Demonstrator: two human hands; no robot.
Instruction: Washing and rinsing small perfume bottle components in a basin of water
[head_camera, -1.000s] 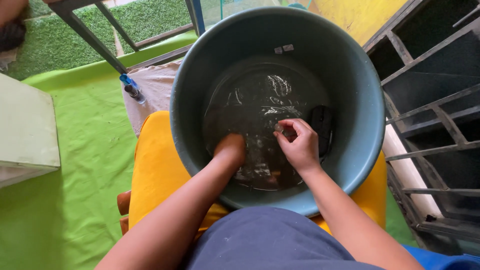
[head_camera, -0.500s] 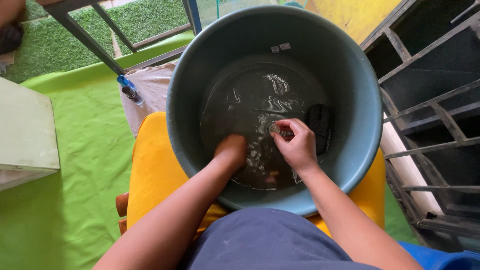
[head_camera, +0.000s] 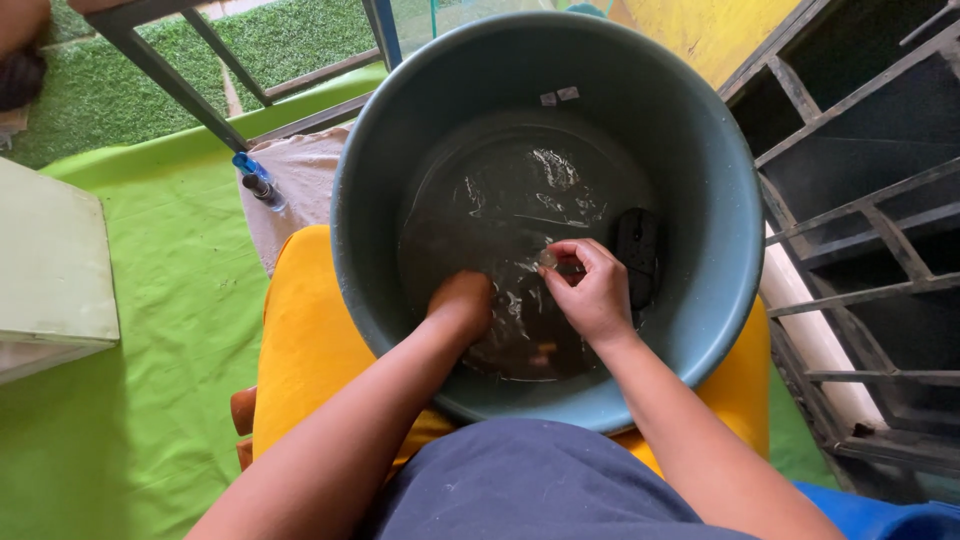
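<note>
This looks like an outdoor washing corner of a home, a yard or patio rather than a fitted room. A large round grey-blue plastic basin holding water rests on a bright yellow stool near the middle, standing on a lime-green ground sheet, with a strip of green artificial turf and grey metal frame bars at the far left. On the right stands a dark metal grille, with a yellow painted wall beyond it at the far right.
</note>
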